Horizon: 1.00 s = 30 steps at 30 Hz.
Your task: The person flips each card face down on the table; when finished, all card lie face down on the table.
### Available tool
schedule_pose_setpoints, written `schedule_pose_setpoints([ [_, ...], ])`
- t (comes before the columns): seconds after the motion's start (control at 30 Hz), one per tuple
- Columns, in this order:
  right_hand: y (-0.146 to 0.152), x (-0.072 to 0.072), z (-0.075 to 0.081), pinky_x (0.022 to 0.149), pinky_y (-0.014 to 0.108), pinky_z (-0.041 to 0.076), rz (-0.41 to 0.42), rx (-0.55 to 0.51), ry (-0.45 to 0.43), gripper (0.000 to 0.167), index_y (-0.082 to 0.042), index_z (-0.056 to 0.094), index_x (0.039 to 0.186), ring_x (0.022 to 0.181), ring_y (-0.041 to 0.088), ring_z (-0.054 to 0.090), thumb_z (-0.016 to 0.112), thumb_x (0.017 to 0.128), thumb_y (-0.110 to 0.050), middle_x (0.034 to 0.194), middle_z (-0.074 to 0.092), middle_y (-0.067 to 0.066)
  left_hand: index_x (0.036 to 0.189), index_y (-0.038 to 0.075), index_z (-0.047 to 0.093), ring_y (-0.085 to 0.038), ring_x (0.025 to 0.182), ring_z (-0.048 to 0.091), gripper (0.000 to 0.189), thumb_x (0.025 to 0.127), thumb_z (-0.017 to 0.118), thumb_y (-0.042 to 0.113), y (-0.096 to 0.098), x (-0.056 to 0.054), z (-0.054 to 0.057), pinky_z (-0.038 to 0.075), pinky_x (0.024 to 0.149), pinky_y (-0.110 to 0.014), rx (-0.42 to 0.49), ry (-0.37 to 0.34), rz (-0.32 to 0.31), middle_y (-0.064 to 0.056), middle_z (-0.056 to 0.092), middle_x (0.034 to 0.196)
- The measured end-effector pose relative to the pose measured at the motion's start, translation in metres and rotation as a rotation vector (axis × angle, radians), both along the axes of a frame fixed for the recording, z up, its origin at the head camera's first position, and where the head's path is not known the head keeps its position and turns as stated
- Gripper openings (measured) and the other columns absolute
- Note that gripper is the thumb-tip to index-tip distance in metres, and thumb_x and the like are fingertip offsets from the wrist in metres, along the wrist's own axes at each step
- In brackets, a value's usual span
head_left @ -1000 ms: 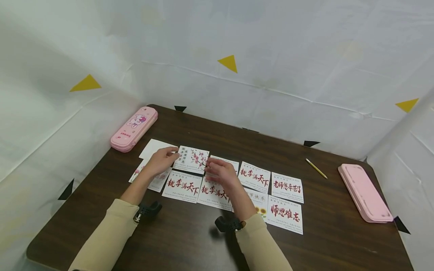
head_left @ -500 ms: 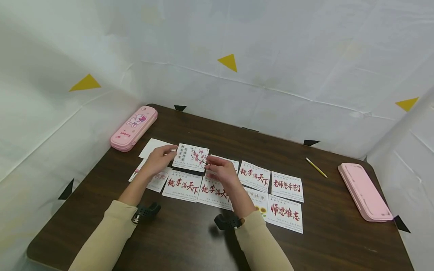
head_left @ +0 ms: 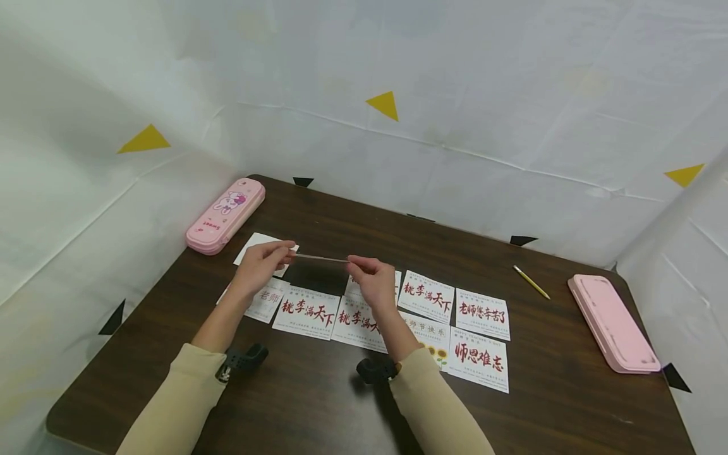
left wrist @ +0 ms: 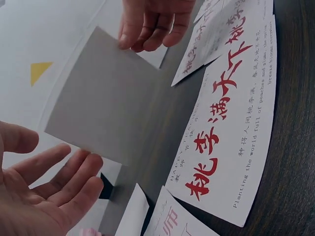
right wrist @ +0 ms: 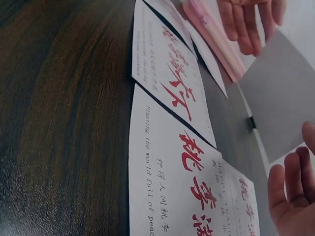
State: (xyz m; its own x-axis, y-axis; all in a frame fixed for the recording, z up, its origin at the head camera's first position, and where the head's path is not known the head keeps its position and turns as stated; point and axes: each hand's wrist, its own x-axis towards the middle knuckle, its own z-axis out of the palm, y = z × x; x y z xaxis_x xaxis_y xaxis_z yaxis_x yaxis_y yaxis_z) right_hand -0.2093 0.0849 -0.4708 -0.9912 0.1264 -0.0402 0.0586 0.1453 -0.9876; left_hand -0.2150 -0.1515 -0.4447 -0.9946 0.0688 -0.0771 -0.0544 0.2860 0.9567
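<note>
A white card is raised above the table between both hands, seen nearly edge-on in the head view. Its plain face shows in the left wrist view. My left hand holds one edge with the fingertips. My right hand pinches the opposite edge between thumb and fingers. Below and around them, several printed cards lie in two rows, among them a card with red characters and a sunflower card. A blank white card lies partly under my left hand.
A pink pencil case with a rabbit picture lies at the table's back left. A yellow pencil and another pink case lie on the right. White sheeting stands behind the dark table.
The card between my hands showed its blossom print and has tilted up to nearly edge-on. My hands have shifted slightly, and dark table now shows where the card covered it.
</note>
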Motion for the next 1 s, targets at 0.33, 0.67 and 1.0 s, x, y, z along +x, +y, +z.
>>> schedule_pose_setpoints([
  [0.33,-0.010,0.000,-0.001,0.074,0.035,0.058,-0.085,-0.029,-0.021,0.019,-0.008,0.077,0.105,0.089,0.028,0.068,0.074,0.089,-0.017,0.097,0.071,0.006,0.137,0.000,0.055,-0.034,0.124,0.053,0.042,0.105,0.045,0.024,0.006,0.004,0.001,0.039,0.105,-0.048,-0.009,0.096,0.012,-0.020,0.058,0.133],
  [0.67,-0.015,0.005,-0.002,0.079,0.039,0.058,-0.025,-0.133,-0.163,0.026,-0.005,0.071,0.118,0.097,0.028,0.068,0.067,0.092,-0.006,0.109,0.069,0.011,0.148,0.001,0.040,-0.039,0.135,0.039,0.054,0.105,0.043,0.033,0.004,-0.003,-0.007,0.027,0.112,-0.052,-0.144,0.038,-0.057,-0.022,0.040,0.149],
  [1.0,-0.015,0.009,-0.003,0.074,0.038,0.059,0.017,-0.122,-0.204,0.030,-0.001,0.065,0.125,0.100,0.031,0.069,0.062,0.095,-0.007,0.116,0.068,0.019,0.150,-0.002,0.034,-0.036,0.143,0.028,0.058,0.105,0.042,0.033,0.004,-0.006,-0.010,0.020,0.116,-0.050,-0.159,-0.011,-0.117,-0.020,0.035,0.154],
])
